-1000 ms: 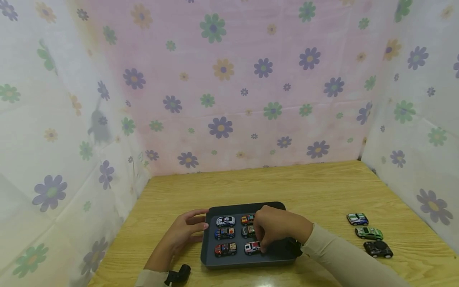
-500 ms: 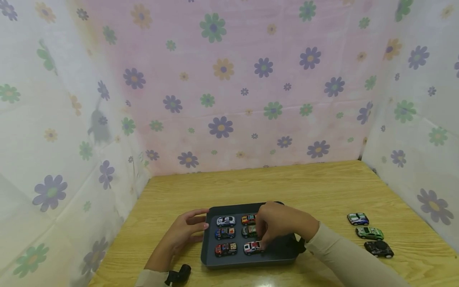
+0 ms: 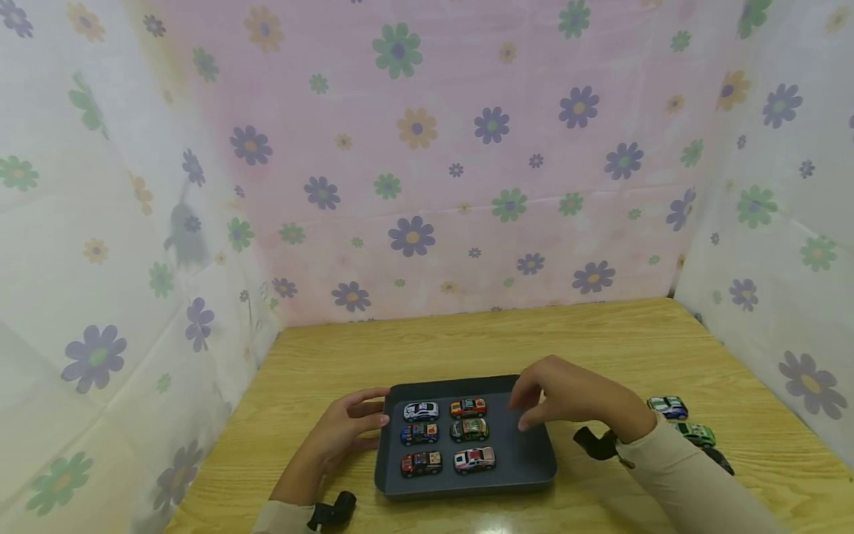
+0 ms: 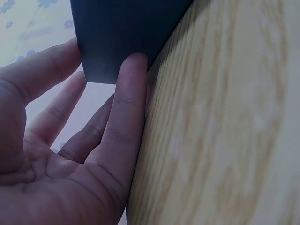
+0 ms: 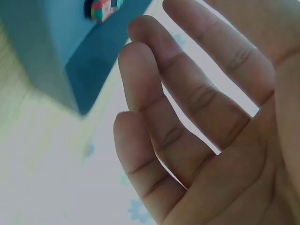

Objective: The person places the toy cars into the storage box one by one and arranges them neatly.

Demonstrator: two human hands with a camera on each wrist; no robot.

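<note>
The white-and-red toy car (image 3: 474, 460) rests near the front edge of the tray (image 3: 520, 461), just released, so its placing looks done. The right hand (image 3: 574, 397) has withdrawn to the right edge, fingers parted and bare; the left hand (image 3: 343, 426) touches the left edge, fingers spread.

Right hand (image 3: 567, 389): withdrawn from white-and-red toy car (image 3: 474, 460), now at the right side of tray (image 3: 523, 463), fingers loosened. Red-and-yellow toy car (image 3: 468, 408), dark green toy car (image 3: 469, 429): formerly part-hidden, now uncovered. Light green toy car (image 3: 697, 434), black toy car (image 3: 722, 461): now partly masked by right sleeve (image 3: 694, 482).
</note>
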